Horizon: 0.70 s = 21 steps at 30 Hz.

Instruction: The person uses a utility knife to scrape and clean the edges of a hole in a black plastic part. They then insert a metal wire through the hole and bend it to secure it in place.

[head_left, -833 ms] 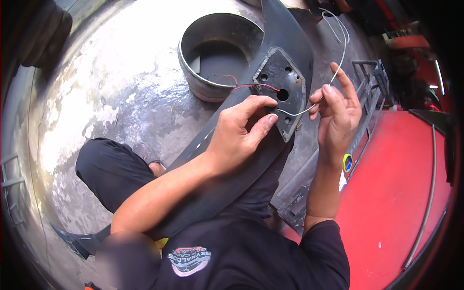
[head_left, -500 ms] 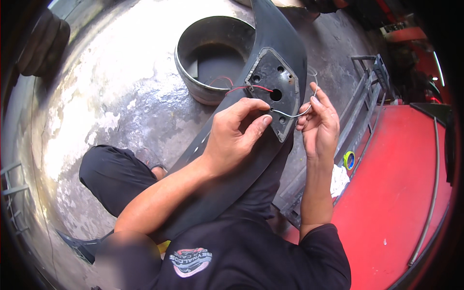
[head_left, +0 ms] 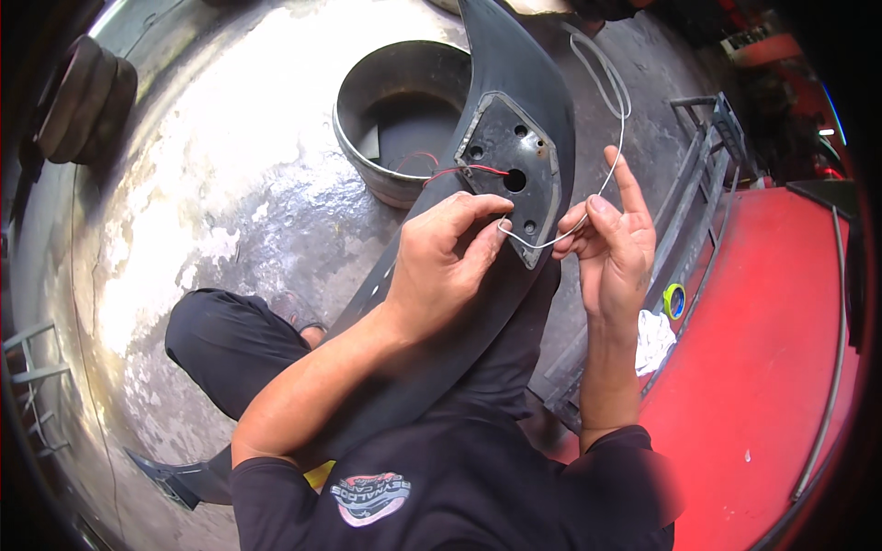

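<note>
Across my lap lies a long dark curved panel (head_left: 520, 60), like a car bumper, with a recessed plate (head_left: 491, 129) that has one large round hole and several smaller ones. Thin white wire (head_left: 542, 245) sags between my hands over the plate's lower corner. My left hand (head_left: 439, 253) pinches the wire's end between thumb and index finger, just beside the plate. Lower fingers and thumb of my right hand (head_left: 611, 243) grip the wire farther along, while its index finger points up with the wire running past it. A red wire (head_left: 473, 168) reaches the large hole.
A round open metal drum (head_left: 354, 151) stands on the concrete floor (head_left: 202, 138) behind the panel. At right are a grey metal frame (head_left: 675, 197), a yellow-green tape roll (head_left: 673, 300), a white cloth (head_left: 654, 340) and a red car panel (head_left: 744, 367). Stacked tyres (head_left: 92, 101) sit far left.
My left fingertips have drawn slightly away from the plate's small lower hole with the wire's end. My right hand has moved a little right and down, and a long loop of wire now shows above it.
</note>
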Motion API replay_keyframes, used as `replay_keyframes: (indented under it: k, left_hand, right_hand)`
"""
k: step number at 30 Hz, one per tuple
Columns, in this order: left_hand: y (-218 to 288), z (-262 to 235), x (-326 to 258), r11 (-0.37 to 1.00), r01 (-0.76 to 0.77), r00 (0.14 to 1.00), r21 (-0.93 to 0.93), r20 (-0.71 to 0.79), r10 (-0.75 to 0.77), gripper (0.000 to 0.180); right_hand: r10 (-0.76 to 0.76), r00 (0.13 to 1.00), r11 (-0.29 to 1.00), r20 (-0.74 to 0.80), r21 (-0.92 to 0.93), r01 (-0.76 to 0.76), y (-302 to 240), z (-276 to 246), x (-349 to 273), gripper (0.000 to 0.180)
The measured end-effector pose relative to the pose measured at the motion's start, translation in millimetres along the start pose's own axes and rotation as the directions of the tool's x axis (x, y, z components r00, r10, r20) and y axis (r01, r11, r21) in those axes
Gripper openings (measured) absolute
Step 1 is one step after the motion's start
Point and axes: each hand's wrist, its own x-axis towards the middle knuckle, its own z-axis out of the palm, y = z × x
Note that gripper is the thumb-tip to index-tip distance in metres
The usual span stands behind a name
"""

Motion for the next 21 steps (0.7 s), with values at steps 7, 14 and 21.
replay_keyframes:
  k: [7,14,21]
  left_hand:
    - [-3,5,-1,0.977,-0.196,0.976,0.088,-0.078,0.203,0.019]
    - [-2,5,-3,0.989,-0.142,0.987,0.034,-0.074,0.144,0.019]
    - [-8,11,-8,0.979,0.087,0.996,-0.186,-0.003,-0.089,0.021]
  right_hand:
    - [-0.038,0.996,0.994,0.077,-0.097,0.045,-16,9,23,0.076]
    - [-0.033,0.996,0.998,0.085,-0.059,0.039,-8,4,25,0.07]
    - [0.107,0.99,0.994,0.088,0.01,-0.108,-14,10,39,0.066]
